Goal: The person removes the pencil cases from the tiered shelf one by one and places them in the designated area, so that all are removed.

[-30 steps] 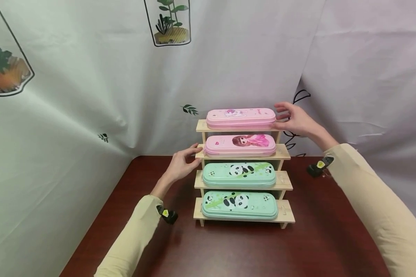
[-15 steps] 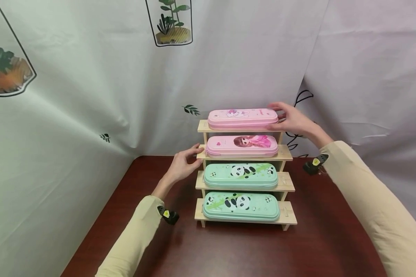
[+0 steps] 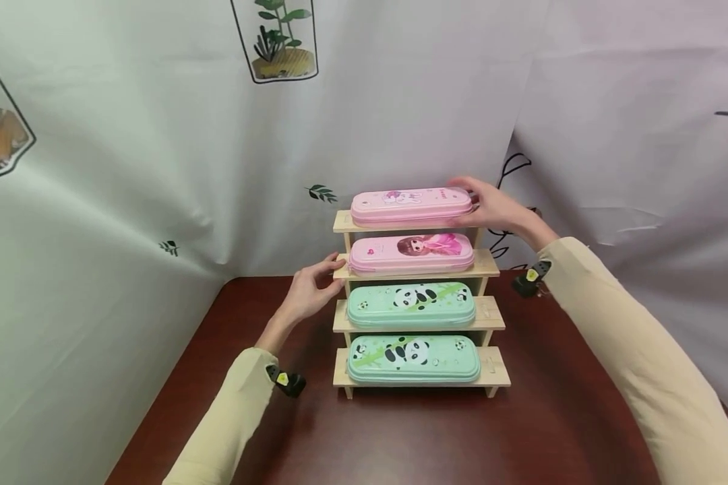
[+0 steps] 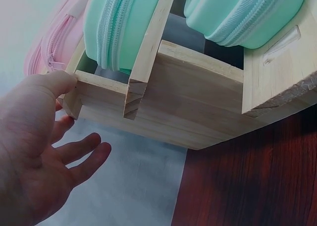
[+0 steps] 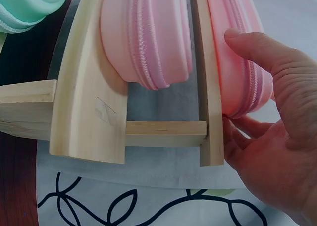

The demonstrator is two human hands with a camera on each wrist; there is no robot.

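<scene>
A stepped wooden shelf [image 3: 491,360] bears a pencil case on each tier. My right hand [image 3: 494,205] holds the right end of the top pink bunny pencil case [image 3: 409,210]. In the right wrist view its thumb presses the front side by the zipper, with the other fingers partly hidden behind the end. My left hand [image 3: 308,291] pinches the left end of the tier that bears a pink pencil case with a girl print [image 3: 376,254]. In the left wrist view, thumb and index finger meet at the board's corner, the other fingers loosely spread.
Below on the lower tiers lie two mint panda pencil cases, the upper one [image 3: 376,303] and the lower one [image 3: 370,367]. A dark red wooden table [image 3: 400,438] supports the shelf. White printed cloth [image 3: 400,101] hangs close behind and at the left.
My right hand has moved left from beside the top pencil case onto its right end and closed round it. My left hand keeps its place on the shelf. The head view has shifted slightly.
</scene>
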